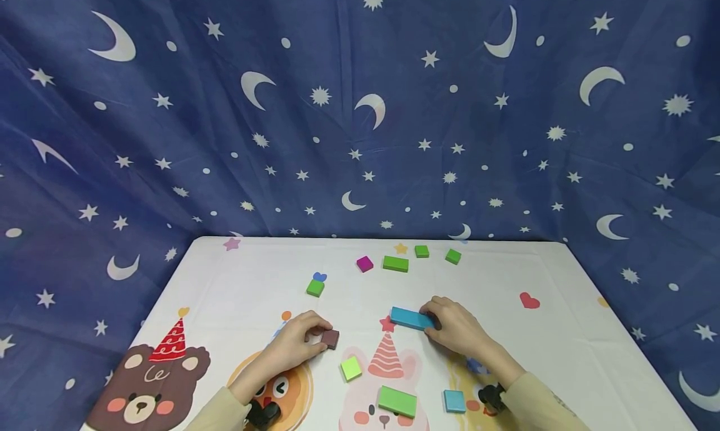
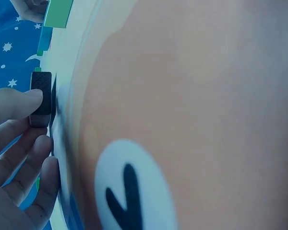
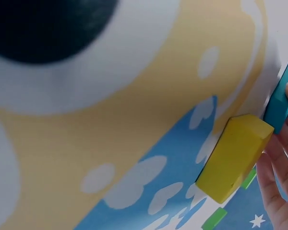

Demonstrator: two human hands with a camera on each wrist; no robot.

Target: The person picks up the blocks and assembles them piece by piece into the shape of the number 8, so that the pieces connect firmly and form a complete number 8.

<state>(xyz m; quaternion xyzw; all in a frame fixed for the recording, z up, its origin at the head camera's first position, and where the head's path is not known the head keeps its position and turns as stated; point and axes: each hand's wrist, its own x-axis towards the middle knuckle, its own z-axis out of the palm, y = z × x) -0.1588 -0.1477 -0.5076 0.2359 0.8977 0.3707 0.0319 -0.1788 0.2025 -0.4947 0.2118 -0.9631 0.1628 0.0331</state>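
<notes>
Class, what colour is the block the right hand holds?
The rectangular block is blue, clearest in the head view.

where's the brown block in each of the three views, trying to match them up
Head: lower middle, slightly left; the left hand holds the brown block.
Left wrist: the dark block at left, partly behind the thumb.
Right wrist: not in it.
Shared landmark: blue starry cloth.

Head cam: above, facing forward-down, farther back, covers table (image 1: 478, 275) and curtain (image 1: 315, 122). Wrist cams: low, close, tilted sideways. Head/left wrist share brown block (image 1: 330, 339); head/right wrist, blue block (image 1: 409, 318).
</notes>
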